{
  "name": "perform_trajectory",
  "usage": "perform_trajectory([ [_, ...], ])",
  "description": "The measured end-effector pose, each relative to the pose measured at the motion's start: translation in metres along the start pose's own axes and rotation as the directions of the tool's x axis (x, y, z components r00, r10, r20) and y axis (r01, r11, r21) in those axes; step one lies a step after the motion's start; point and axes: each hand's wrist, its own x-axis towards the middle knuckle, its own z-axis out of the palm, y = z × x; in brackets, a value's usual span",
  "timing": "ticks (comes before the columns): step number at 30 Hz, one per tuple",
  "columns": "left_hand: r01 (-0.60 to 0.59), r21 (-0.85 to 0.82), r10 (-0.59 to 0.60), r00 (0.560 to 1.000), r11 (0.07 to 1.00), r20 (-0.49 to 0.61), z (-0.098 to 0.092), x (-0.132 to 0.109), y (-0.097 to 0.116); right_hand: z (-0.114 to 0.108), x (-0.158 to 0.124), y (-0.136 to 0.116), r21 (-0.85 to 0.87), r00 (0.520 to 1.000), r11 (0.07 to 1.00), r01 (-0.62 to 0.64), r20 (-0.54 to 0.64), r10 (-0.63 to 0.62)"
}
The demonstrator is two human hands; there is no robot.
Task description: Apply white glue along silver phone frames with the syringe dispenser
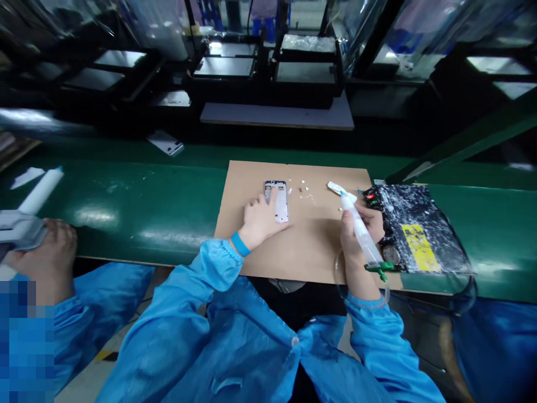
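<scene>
My left hand (260,217) rests over a phone housing (282,207) lying on a brown board (251,252). Its index finger stretches across the housing's upper part and its thumb lies spread along the bottom edge; the other fingers are bent at the left side. The housing is silver-grey with a dark top end. In my closed right hand (356,246) is a translucent glue syringe (364,238), its tip pointing up and away from me. A green cap (380,267) with a clear hose sits on its rear end. Near the tip lies a white crumpled wipe (339,190).
Small pale crumbs (302,188) lie on the board. A black, white-smeared dispenser box (413,224) with a yellow label stands at right. Another phone part (166,143) lies behind, below black trays (226,66) on a shelf. A co-worker's hand (50,254) holds a grey tool at left.
</scene>
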Motion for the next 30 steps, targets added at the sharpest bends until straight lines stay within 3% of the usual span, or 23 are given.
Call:
perform_trajectory([
  [3, 0.109, 0.002, -0.109, 0.994, 0.994, 0.018, -0.010, 0.017, -0.026, 0.000, 0.000, -0.001, 0.013, 1.000, 0.999, -0.031, -0.003, 0.031],
  [7, 0.280, -0.064, -0.281, 0.960, 0.958, -0.006, -0.029, 0.077, -0.081, 0.002, -0.001, 0.000, 0.049, 0.997, 0.997, -0.065, 0.036, 0.064],
  [10, 0.354, -0.107, -0.365, 0.926, 0.929, -0.101, -0.044, 0.127, -0.117, 0.002, -0.001, 0.001, 0.063, 0.992, 0.993, -0.103, 0.074, 0.098],
  [13, 0.432, -0.188, -0.466, 0.857, 0.882, -0.219, -0.050, 0.157, -0.152, 0.001, 0.000, 0.000, 0.064, 0.989, 0.988, -0.137, 0.069, 0.133],
  [18, 0.589, -0.310, -0.666, 0.654, 0.746, -0.360, -0.044, 0.165, -0.217, 0.001, -0.002, 0.005, 0.049, 0.989, 0.988, -0.146, 0.035, 0.144],
  [20, 0.617, -0.347, -0.707, 0.594, 0.706, -0.383, -0.040, 0.168, -0.238, 0.002, -0.003, 0.010, 0.037, 0.990, 0.990, -0.133, 0.044, 0.131],
  [24, 0.655, -0.426, -0.781, 0.517, 0.624, -0.349, -0.040, 0.187, -0.261, 0.004, -0.007, 0.021, -0.001, 0.991, 0.995, -0.102, 0.084, 0.102],
  [27, 0.688, -0.488, -0.843, 0.465, 0.537, -0.271, -0.050, 0.198, -0.275, 0.003, -0.007, 0.020, -0.014, 0.993, 0.996, -0.088, 0.083, 0.089],
  [30, 0.709, -0.512, -0.866, 0.473, 0.484, -0.164, -0.069, 0.195, -0.298, 0.003, -0.005, 0.013, -0.015, 0.994, 0.997, -0.074, 0.075, 0.075],
])
